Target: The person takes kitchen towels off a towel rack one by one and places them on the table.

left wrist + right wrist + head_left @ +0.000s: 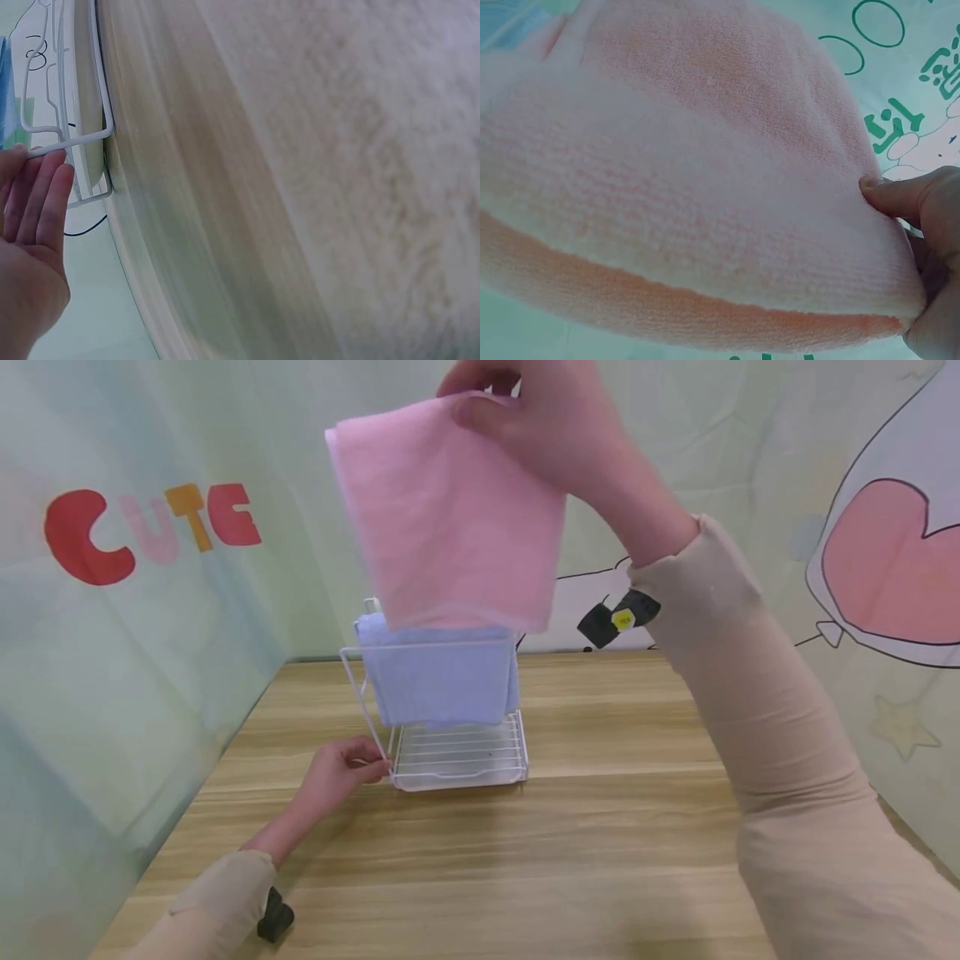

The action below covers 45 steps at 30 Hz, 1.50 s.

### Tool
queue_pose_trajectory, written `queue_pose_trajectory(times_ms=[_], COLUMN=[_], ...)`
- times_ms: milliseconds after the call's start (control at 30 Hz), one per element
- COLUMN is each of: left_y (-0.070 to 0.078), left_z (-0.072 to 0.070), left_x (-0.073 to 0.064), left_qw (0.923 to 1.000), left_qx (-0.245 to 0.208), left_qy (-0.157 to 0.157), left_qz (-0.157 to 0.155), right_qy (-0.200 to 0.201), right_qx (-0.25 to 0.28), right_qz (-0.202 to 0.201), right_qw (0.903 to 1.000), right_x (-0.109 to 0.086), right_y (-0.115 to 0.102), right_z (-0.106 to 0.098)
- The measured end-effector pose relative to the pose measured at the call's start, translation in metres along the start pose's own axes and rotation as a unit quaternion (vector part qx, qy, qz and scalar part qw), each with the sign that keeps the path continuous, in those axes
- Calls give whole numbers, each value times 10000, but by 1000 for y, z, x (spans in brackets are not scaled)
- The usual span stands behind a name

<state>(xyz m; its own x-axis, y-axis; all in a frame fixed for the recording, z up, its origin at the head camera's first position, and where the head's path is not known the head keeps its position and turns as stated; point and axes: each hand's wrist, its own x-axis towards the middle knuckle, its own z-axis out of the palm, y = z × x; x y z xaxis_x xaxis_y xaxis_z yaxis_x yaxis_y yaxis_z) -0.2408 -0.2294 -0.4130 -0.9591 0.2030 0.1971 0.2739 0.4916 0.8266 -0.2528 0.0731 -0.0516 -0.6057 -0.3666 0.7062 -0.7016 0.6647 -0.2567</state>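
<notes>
A pink towel (457, 518) hangs folded from my raised right hand (551, 431), which pinches its top edge between thumb and fingers. Up close in the right wrist view, the towel (697, 172) shows a terry weave and its folded layers. Lower down, my left hand (341, 772) pinches the front left wire of a small white wire rack (517, 752) on the table. The left wrist view has the thumb and fingertips of the left hand (34, 217) at that white wire (82, 140). A light blue towel (442, 685) drapes over the rack, below and behind the pink one.
The rack stands on a wood-grain table (600, 827). Fabric backdrops rise behind and at both sides, with the word CUTE (153, 527) at left and a balloon drawing (877, 560) at right. A black wrist strap (618, 618) sits by the right sleeve.
</notes>
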Motion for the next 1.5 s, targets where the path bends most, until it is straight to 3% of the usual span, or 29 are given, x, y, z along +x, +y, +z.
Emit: queue_pose_trajectory(times_ms=[233, 467, 600, 700, 900, 1233, 1500], left_y=[2, 2, 0, 0, -1, 4, 3], left_z=[1, 1, 1, 2, 2, 2, 5], left_x=[0, -1, 0, 0, -1, -2, -2], left_qw=[10000, 9998, 9998, 9998, 9998, 9999, 9998], left_qx=[-71, -158, -128, -100, -178, -89, -181], left_qy=[3, 18, 56, 68, 65, 94, 86], left_qz=[25, -106, -134, -135, -64, -63, -35], right_qy=[12, 102, 232, 276, 184, 596, 419], right_qx=[-347, -40, -60, -147, -142, -124, -192], right_qz=[123, 565, 487, 364, 510, 568, 943], right_qw=[9993, 9983, 9985, 9989, 9984, 9965, 9945], right_x=[-2, -4, -7, -9, -11, -21, -34], right_y=[11, 24, 33, 43, 66, 101, 127], right_z=[-9, -23, -28, -31, -35, -47, -52])
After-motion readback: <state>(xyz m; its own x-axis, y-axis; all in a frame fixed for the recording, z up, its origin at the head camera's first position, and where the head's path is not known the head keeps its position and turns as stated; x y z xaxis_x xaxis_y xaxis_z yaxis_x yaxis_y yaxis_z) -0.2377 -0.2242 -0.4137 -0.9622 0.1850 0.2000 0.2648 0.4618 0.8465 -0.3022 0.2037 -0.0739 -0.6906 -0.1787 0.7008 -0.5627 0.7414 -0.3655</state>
